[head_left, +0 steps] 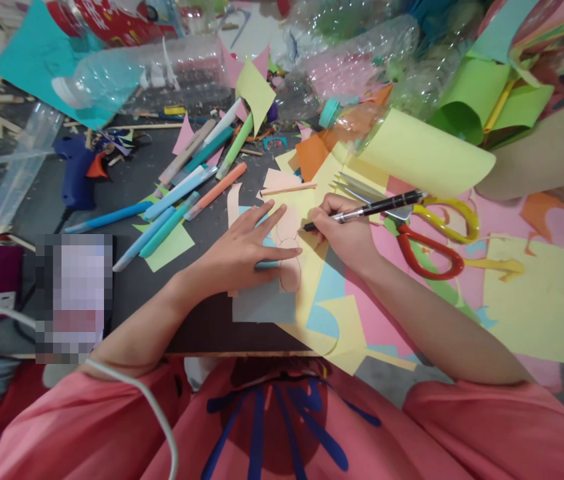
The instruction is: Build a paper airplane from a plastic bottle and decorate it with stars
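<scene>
Two bare hands work over the dark worktop [207, 332] in the head view. Palm down, the left hand [245, 247] has its grip opened wide, fingers spread across a strip of peach paper [291, 275] that bears drawn rounded outlines and lies in front of the person, over a grey-blue sheet [262, 311]. The right hand [346, 231] has its grip closed around a black pen [379, 206], its point at the outlines near the left fingertips; whether it touches the paper I cannot tell. Yellow paper [308, 293] lies under the right hand, and scissors [407, 248] with red and yellow handles rest just beside it. Past the left hand, an orange marker [217, 191] lies among others; farther left are a blue glue gun [77, 175] and a blurred-out phone [82, 273]. A clear plastic bottle [187, 67] lies on its side at the far edge.
</scene>
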A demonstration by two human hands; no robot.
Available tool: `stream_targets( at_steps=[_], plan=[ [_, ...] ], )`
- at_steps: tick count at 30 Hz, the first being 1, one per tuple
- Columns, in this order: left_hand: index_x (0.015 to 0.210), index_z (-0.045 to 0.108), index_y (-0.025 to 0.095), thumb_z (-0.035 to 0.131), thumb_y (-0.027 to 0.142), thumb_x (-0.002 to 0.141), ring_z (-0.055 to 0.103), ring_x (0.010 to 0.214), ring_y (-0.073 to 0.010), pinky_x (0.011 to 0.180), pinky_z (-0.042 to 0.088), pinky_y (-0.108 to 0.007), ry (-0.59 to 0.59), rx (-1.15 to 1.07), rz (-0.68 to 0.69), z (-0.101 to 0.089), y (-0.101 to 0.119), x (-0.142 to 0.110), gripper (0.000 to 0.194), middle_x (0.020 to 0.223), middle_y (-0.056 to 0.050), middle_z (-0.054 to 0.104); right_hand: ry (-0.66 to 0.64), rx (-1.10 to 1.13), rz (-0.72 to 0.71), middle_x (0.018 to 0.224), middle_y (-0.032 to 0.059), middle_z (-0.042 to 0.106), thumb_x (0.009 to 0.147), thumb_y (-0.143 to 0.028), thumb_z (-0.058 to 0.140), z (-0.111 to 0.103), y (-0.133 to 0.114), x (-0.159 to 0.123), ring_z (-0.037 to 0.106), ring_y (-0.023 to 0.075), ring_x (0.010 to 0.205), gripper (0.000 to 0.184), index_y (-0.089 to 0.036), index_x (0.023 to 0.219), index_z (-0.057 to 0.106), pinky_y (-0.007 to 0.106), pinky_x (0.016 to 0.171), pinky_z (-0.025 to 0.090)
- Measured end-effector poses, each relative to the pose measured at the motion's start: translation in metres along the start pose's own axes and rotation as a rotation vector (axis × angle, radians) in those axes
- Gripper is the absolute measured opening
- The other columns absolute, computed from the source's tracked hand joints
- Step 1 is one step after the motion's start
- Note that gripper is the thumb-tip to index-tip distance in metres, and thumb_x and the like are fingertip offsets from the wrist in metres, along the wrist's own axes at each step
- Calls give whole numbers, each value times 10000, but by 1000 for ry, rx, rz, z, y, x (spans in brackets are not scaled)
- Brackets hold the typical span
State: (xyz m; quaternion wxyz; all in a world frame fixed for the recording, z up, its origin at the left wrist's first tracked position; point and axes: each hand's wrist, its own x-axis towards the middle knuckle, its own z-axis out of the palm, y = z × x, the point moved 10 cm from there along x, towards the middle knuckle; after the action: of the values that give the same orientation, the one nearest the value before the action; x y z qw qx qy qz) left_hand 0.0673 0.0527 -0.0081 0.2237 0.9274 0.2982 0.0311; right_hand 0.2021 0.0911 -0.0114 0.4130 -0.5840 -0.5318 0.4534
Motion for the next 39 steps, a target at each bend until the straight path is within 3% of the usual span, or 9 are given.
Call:
stream_targets(
  at_steps=[6,14,23,26,33,39],
  plan=[
    [1285,706,356,661,371,944,229,1558,-425,1201,308,-646,2,-26,0,1,-1,1,344,1673,-110,317,-75,40,-15,473,-64,414,748,-189,591,9,-1,-3,359,93,476,335,-239,508,362,267,497,314],
    [1288,704,344,655,332,951,348,1510,-414,1164,355,-667,81,-33,72,-6,5,-1,341,1624,-158,396,38,38,-17,464,-75,401,760,-194,561,-3,0,1,387,87,470,322,-240,520,352,252,504,339],
    [1254,726,310,642,308,953,449,1436,-390,1115,417,-646,161,1,137,-12,10,-3,312,1544,-199,483,-14,11,-15,458,-84,382,766,-144,564,4,1,-2,373,80,448,346,-234,522,336,245,482,315],
    [1244,731,304,639,306,954,456,1429,-396,1106,422,-651,172,0,140,-12,10,-2,304,1539,-207,483,29,12,-42,454,-84,409,761,-129,568,-1,0,0,370,73,441,351,-231,517,337,249,486,302],
    [1248,717,296,640,309,958,475,1422,-371,1137,389,-664,175,28,163,-14,13,-4,300,1520,-178,523,95,147,-76,471,-84,543,823,-233,593,-9,1,3,472,64,407,309,-237,553,443,227,461,388],
    [1199,702,210,580,274,986,628,1253,-305,1083,476,-563,190,59,297,-14,34,-5,253,1318,-177,671,100,195,-17,463,-79,569,802,-235,611,-11,7,8,483,55,378,314,-232,544,431,194,400,356]
  ],
)
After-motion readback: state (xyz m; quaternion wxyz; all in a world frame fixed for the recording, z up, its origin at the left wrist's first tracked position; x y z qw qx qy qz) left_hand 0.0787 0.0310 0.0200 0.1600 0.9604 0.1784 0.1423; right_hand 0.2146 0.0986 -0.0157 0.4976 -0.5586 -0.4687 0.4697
